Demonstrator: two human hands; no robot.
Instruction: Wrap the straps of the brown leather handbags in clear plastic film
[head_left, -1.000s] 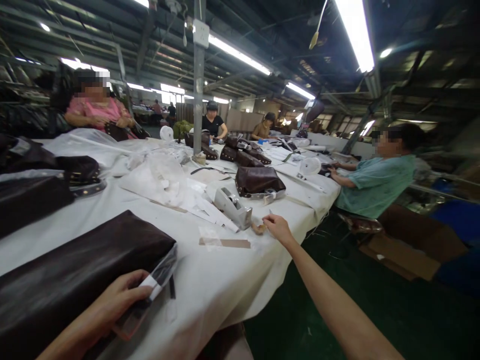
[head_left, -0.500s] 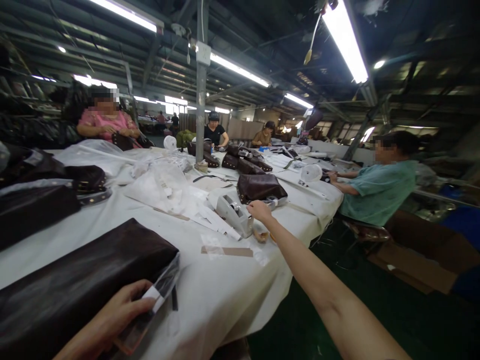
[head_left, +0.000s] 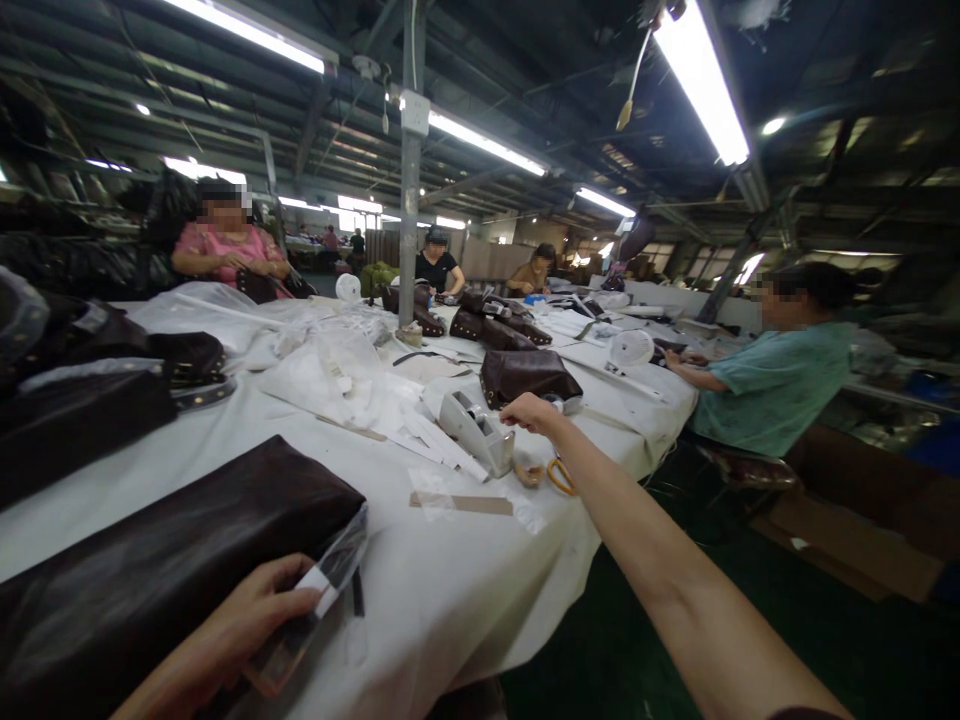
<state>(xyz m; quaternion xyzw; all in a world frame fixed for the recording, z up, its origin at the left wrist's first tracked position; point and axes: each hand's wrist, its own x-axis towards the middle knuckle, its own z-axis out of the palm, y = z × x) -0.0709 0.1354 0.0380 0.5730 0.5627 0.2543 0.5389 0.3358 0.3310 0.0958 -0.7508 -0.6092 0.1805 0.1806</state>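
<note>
At the lower left, my left hand (head_left: 259, 620) is closed with the thumb on a white paper band. That band wraps a clear-plastic-covered strap (head_left: 341, 550) lying along the end of a dark brown leather bag (head_left: 180, 560). My right arm reaches across the table, and my right hand (head_left: 534, 412) is just above the front end of a grey tape dispenser (head_left: 472, 430). Its fingers are pinched together; whatever may be between them is too small to make out. Behind that hand sits another brown bag (head_left: 529, 375) with studs.
Scissors with orange handles (head_left: 560, 477) and a tan roll (head_left: 529, 473) lie beside the dispenser. A brown strip (head_left: 461, 503) lies in front. Plastic sheets (head_left: 330, 370) and more bags (head_left: 82, 400) cover the left. A person in green (head_left: 780, 370) sits at the right; others work farther back.
My right hand has risen slightly and moved a little away from the dispenser's front end. The scissors' handles show more. My left hand stays on the strap; the whole view has shifted slightly.
</note>
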